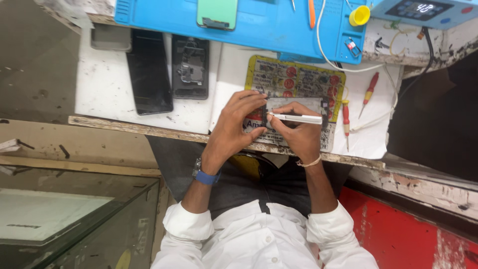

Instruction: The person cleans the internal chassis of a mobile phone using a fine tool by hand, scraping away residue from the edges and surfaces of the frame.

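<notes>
Slim white phone frame (295,118), held edge-on, sits pinched between both hands just above the near edge of the worn white table (107,84), and its long axis runs left to right across the body. Left hand (234,127), blue watch strap at the wrist, curls in and grips the frame's left end with fingertips closed on it; right hand (301,134), thin band at the wrist, wraps the underside and middle, thumb pressed along the top. Both hands are equally close, one at each end. Beneath them lies a yellow printed mat (294,82). To the left rest a black phone screen (148,74) and an opened dark phone body (189,67); red-handled screwdrivers (345,119) lie to the right.
</notes>
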